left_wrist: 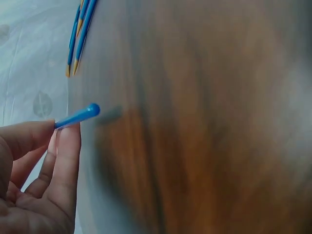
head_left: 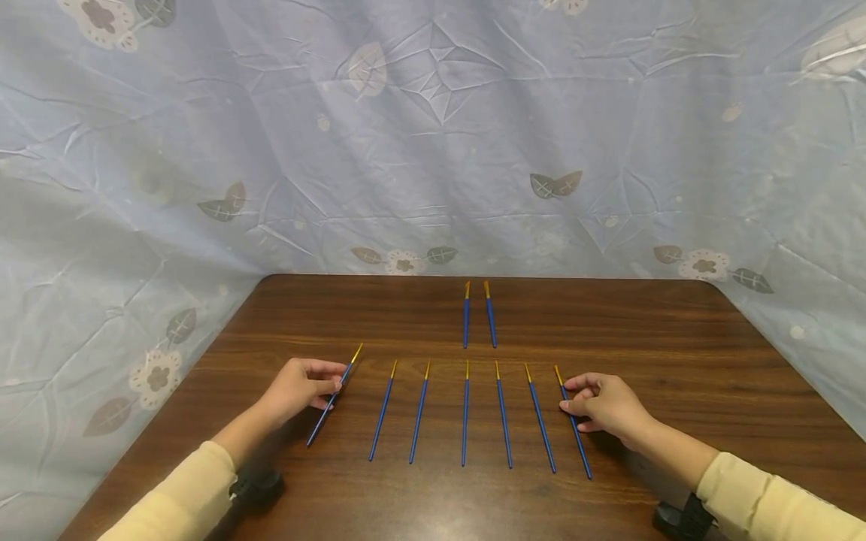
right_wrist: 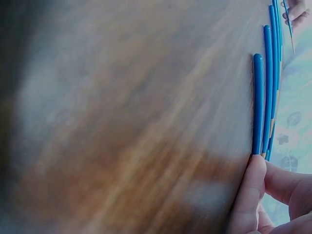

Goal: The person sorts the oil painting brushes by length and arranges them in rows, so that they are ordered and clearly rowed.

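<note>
My left hand point(head_left: 302, 387) pinches a thin paintbrush point(head_left: 325, 412) with a blue handle between thumb and fingers. In the left wrist view that brush's rounded handle end point(left_wrist: 91, 110) sticks out past the fingertips, held off the table. At the other end of the row, my right hand point(head_left: 607, 406) pinches the rightmost paintbrush point(head_left: 578, 439), which lies along the tabletop. The right wrist view has its blue handle point(right_wrist: 257, 105) running up from the fingertips. Between the hands several similar paintbrushes lie spaced in a row, one of them the middle brush point(head_left: 465, 413).
Two more paintbrushes, a left one point(head_left: 466, 319) and a right one point(head_left: 491, 319), lie near the back edge of the brown wooden table point(head_left: 379, 312). A pale patterned cloth point(head_left: 433, 173) hangs behind the table and along its sides.
</note>
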Motion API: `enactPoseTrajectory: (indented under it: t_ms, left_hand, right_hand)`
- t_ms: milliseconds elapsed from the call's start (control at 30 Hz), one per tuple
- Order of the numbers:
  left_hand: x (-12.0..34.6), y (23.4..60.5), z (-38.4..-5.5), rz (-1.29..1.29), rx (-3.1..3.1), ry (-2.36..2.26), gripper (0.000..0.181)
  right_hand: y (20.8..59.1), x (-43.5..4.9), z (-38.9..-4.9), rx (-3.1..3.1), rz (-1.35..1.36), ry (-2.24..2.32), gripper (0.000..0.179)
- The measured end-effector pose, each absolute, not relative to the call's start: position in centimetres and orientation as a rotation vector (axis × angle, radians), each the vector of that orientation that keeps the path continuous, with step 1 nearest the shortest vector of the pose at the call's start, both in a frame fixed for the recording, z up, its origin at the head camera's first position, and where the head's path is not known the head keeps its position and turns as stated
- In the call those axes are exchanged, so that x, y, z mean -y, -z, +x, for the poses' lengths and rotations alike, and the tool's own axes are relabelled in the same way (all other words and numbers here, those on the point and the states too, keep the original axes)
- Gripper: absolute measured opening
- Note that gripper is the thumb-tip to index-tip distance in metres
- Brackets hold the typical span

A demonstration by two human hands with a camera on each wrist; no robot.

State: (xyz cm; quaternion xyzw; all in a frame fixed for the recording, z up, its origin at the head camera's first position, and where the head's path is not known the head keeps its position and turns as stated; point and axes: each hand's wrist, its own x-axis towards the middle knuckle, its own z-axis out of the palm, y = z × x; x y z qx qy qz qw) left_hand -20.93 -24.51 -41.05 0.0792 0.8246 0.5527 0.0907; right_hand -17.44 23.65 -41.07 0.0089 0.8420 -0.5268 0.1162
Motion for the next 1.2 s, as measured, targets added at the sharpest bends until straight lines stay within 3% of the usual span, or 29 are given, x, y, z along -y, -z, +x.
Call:
enactPoseTrajectory:
  t_ms: [1200]
  left_hand:
    - [22.4,41.6,-19.5,0.055,-2.605,-1.54,0.022]
  right_hand:
    - [41.1,-23.6,-17.5,-2.463,0.052,1.542,0.043]
